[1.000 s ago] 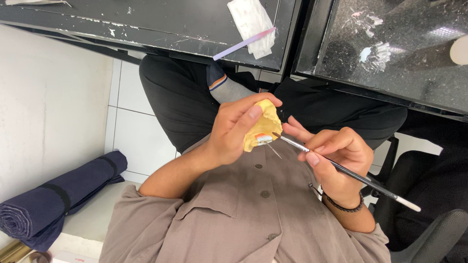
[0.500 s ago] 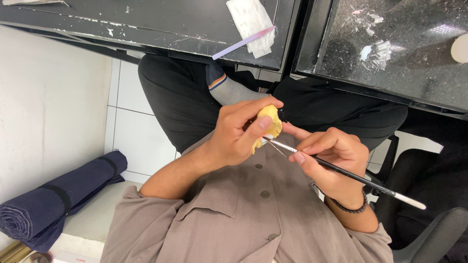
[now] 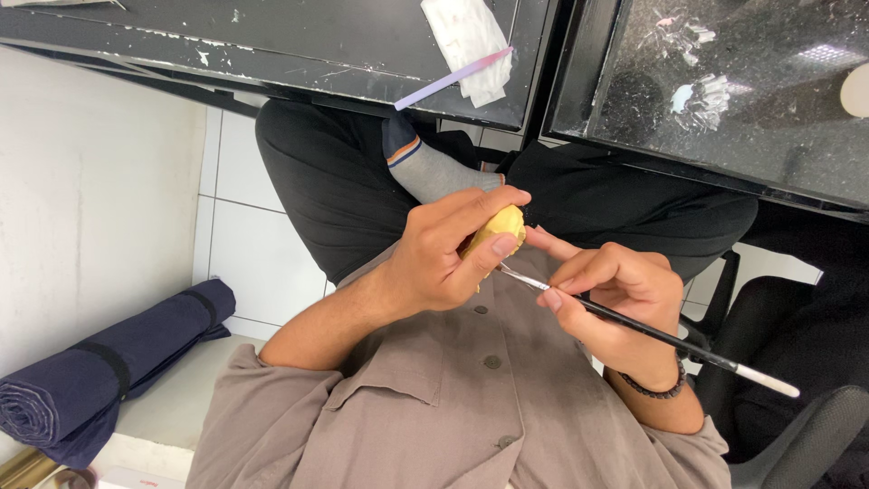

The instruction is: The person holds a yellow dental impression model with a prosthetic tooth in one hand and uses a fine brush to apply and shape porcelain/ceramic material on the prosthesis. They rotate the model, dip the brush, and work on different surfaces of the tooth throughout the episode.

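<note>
Two hands meet over my lap, just below the near edge of the dark bench (image 3: 272, 36). My left hand (image 3: 444, 263) is curled tight around a small yellow lump (image 3: 500, 226), thumb and fingers wrapped over it so only its upper end shows. My right hand (image 3: 615, 290) pinches a thin black-handled brush (image 3: 652, 333) between thumb and fingertips, held like a pen. Its metal collar and tip touch the underside of the yellow lump, and its white end points away past my right wrist, where I wear a dark beaded bracelet (image 3: 659, 388). On the bench, close to its near edge, a white folded cloth (image 3: 471, 41) lies with a pale purple stick (image 3: 453, 80) across it. A rolled navy mat (image 3: 100, 371) lies on the floor to my left, against the wall. A black chair (image 3: 797, 426) is on my right.
</note>
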### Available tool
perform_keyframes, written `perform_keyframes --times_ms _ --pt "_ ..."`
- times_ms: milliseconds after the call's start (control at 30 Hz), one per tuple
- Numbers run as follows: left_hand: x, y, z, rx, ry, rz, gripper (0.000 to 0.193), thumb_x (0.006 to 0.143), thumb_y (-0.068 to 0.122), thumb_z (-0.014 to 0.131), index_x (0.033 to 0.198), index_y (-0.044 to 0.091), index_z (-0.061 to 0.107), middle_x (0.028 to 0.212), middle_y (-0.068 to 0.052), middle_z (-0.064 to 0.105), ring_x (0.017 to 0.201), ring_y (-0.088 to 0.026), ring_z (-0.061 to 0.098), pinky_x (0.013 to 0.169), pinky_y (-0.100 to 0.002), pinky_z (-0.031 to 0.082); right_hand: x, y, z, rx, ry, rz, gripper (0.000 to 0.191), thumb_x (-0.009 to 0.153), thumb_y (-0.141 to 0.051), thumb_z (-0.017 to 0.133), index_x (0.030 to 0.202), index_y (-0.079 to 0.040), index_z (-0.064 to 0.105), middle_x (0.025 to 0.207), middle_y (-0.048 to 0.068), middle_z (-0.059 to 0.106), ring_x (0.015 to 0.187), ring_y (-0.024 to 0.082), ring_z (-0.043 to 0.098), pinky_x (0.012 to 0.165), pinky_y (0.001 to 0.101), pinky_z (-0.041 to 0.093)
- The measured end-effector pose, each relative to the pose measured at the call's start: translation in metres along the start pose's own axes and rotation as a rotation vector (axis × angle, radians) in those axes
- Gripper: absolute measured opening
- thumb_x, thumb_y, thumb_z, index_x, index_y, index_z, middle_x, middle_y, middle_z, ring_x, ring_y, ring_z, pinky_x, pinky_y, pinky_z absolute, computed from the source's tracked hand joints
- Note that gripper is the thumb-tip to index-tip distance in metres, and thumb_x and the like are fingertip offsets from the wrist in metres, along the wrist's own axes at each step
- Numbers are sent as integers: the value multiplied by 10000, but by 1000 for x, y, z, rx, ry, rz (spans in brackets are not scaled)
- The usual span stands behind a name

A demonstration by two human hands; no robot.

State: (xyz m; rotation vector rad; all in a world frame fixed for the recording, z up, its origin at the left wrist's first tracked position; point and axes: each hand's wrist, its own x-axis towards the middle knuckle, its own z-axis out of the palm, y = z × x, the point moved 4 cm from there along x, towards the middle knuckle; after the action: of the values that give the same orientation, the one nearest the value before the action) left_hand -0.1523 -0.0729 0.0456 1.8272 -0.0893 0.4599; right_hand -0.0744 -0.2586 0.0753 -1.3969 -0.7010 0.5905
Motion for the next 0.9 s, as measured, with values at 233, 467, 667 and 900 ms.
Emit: perform_keyframes --times_ms 233,467,667,900 --pt "-1 1 0 8 -9 24 333 1075 165 617 1360 -6 598 906 -83 665 714 -166 638 641 -282 517 -2 -1 0 23 7 7 175 886 139 684 859 -2 584 695 81 670 655 97 656 1191 604 513" --pt "-1 2 0 16 -11 48 347 1068 172 634 1361 -10 593 948 -102 676 743 -173 645 644 -277 523 -2 -1 0 35 -3 2 185 896 150 685 872 -9 594 683 73 664 654 102 660 1205 611 503" --pt "-1 5 0 85 -25 84 388 1044 201 672 1358 -13 594 967 -111 666 739 -190 628 624 -286 520 -2 1 -3 1 -9 -3 151 858 132 671 869 1 598 732 73 670 657 115 679 1232 630 502" --pt "-1 6 -1 104 -97 107 397 1051 218 685 1364 -8 596 911 -75 606 731 -185 608 625 -290 518 -3 0 -4 -19 -25 24 150 860 137 678 853 4 608 687 70 668 670 118 675 1215 580 502"
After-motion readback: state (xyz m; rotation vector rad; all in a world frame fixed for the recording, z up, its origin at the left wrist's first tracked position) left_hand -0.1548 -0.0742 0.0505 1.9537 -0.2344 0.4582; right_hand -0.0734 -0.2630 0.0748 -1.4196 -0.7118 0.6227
